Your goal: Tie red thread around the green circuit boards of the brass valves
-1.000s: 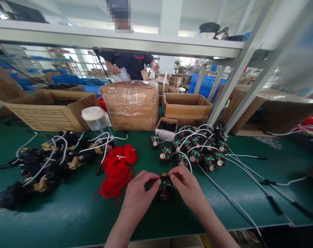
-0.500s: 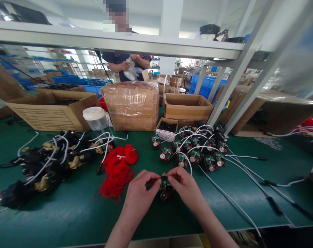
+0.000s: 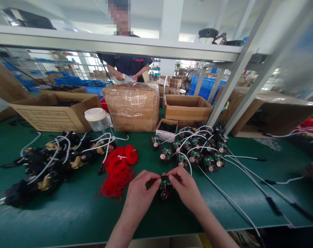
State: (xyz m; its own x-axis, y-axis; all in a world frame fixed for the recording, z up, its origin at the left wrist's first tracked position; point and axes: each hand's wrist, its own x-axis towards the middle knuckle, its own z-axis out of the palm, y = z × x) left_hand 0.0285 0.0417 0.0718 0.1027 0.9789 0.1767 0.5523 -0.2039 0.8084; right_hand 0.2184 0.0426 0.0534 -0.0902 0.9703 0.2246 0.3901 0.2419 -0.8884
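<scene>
Thumb and forefinger of my left hand [image 3: 142, 189] pinch the left end of a small dark strip-like piece [image 3: 164, 177]. My right hand [image 3: 184, 184] pinches its other end the same way. Directly below, a black unit with a green circuit board [image 3: 165, 187] sits on the green table, partly covered by my fingers. A round, shiny part shows at its near side, and a bit of brass at its far side. Left of my hands lies a tangled heap of red rings or cord [image 3: 116, 175]. Several similar circuit-board units [image 3: 195, 155] with white cables stand beyond my right hand.
Black-and-brass units [image 3: 46, 182] with white cables crowd the left. Behind stand a lidded clear jar [image 3: 96, 119], a taped carton [image 3: 133, 108], an open carton [image 3: 188, 106] and a small box of black parts [image 3: 167, 129]. A shelf beam [image 3: 146, 46] crosses above; a person stands beyond.
My hands keep nearly the same pinch and place. The view has tilted slightly. Across the table, the person's hands have lowered with the clear plastic bag.
</scene>
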